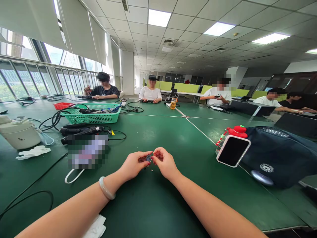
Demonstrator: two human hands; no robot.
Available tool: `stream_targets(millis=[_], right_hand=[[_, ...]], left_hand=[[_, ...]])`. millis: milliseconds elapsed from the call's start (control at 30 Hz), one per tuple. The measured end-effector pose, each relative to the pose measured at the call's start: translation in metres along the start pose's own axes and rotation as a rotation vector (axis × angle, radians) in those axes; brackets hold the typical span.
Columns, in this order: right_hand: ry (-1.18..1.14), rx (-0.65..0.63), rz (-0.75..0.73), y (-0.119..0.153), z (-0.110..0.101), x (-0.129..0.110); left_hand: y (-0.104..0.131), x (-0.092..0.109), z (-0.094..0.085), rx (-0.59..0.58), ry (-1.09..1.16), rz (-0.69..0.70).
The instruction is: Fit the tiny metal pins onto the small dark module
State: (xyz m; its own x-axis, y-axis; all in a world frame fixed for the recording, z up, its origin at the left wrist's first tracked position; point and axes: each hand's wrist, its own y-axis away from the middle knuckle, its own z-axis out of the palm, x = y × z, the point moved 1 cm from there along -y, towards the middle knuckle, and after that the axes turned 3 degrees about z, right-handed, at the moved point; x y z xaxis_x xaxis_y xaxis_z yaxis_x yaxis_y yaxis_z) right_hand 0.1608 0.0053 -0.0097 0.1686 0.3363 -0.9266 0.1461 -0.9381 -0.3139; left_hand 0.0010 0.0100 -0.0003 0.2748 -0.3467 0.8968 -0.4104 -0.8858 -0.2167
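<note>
My left hand [133,165] pinches a small grey-blue part with fine detail [148,158] between thumb and fingers, just above the green table [138,205]. It resembles a tiny circuit board, but its size leaves the kind uncertain. My right hand [165,162] is closed at the part's right side, fingertips drawn together against or very near it. Whatever those fingertips may hold is too small to make out. A few tiny bits [152,170] lie on the table below the hands. A pale bangle [106,188] circles my left wrist.
Left: a green basket [91,117] of tools and cables, black handheld devices [81,132], a blurred phone-like item [88,152], a cream bottle [18,134], tissue [33,152]. Right: a propped phone [233,151], red-lidded bottle [239,131], dark bag [279,152]. Several people sit across the table.
</note>
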Motion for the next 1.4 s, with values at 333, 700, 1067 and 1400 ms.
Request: stream_targets(millis=[333, 700, 1067, 1400], right_hand=[[-0.019, 0.007, -0.018, 0.002, 0.003, 0.000], [-0.054, 0.010, -0.021, 0.003, 0.007, -0.003], [0.132, -0.013, -0.086, 0.000, 0.004, -0.005], [0.696, -0.320, 0.033, 0.006, -0.014, 0.003]], left_hand=[[0.001, 0.003, -0.002, -0.005, -0.185, 0.029], [0.002, 0.009, 0.001, -0.014, -0.120, 0.036], [-0.002, 0.003, -0.003, -0.008, -0.018, 0.037], [-0.009, -0.006, -0.016, 0.111, -0.163, -0.086]])
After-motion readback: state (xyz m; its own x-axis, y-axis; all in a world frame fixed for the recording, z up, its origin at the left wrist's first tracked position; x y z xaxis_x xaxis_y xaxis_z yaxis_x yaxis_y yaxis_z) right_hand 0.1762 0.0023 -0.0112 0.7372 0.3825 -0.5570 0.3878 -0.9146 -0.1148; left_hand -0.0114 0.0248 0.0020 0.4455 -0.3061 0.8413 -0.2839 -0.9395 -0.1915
